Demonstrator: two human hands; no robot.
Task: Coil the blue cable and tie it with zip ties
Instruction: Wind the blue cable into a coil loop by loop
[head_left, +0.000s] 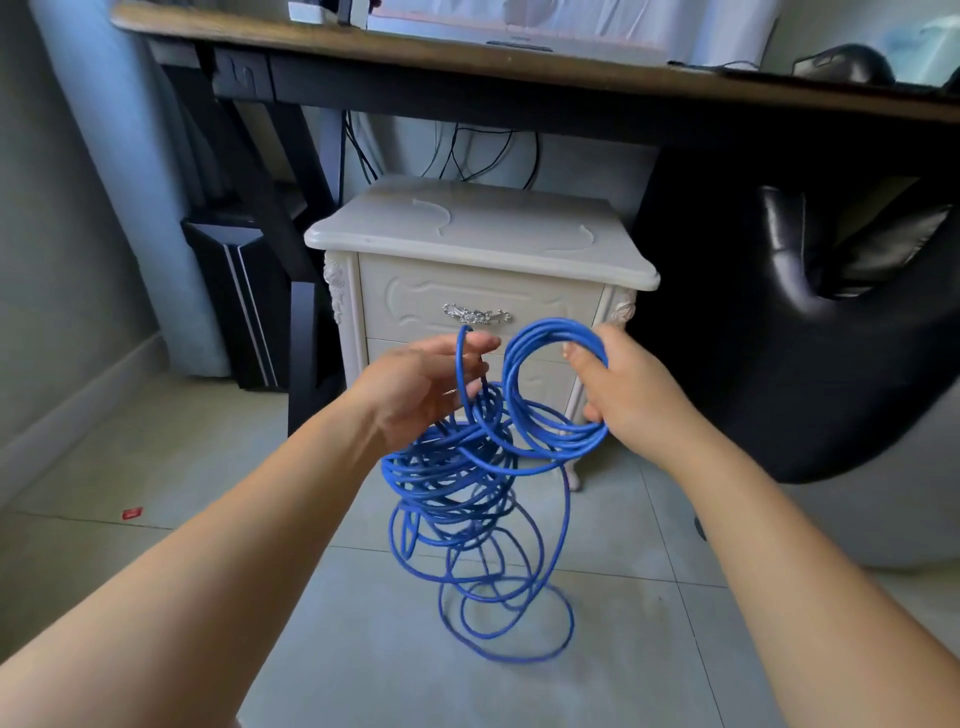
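Blue cable (452, 483), white nightstand (478, 244) just beyond fingers.
Right hand (623, 395) grips upright coil; left hand (431, 384) pinches a strand; slack hangs down.

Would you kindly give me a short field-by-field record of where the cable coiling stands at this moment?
right hand: grips several neat loops of the blue cable
left hand: pinches a strand beside them
rest of cable: hangs below in a loose tangle
zip ties: two, lying on the white nightstand
stage: coiling partly done, nothing tied
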